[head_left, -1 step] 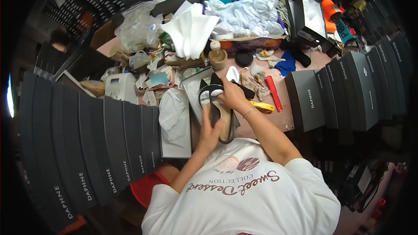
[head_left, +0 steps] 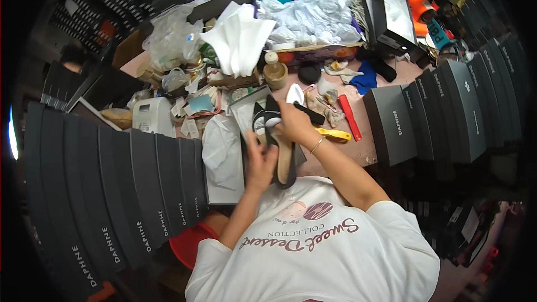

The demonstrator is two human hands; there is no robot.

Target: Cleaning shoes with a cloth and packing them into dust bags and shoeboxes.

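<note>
A pair of black pointed shoes [head_left: 286,159] with tan insoles is held over an open shoe box [head_left: 224,194]. White stuffing shows near their toe ends. My right hand [head_left: 296,124] is closed round the shoes near the toe, its fingertips partly hidden behind them. Just left of the shoes, my left hand [head_left: 260,165] has its thumb and fingers apart, slightly blurred; whether it touches the near shoe I cannot tell. White tissue paper [head_left: 221,151] lies in the box to the left.
Dark shoe boxes stand in rows at left [head_left: 120,184] and right [head_left: 391,126]. Beyond the shoes are a small bottle [head_left: 273,67], a red tool [head_left: 350,117], a yellow-handled tool [head_left: 334,134], cloths and a white label printer [head_left: 154,116]. Crumpled white paper [head_left: 310,19] fills a tray behind.
My left hand has come slightly away from the shoe's side, its fingers spreading. The right hand keeps its hold. The whole view has shifted a little.
</note>
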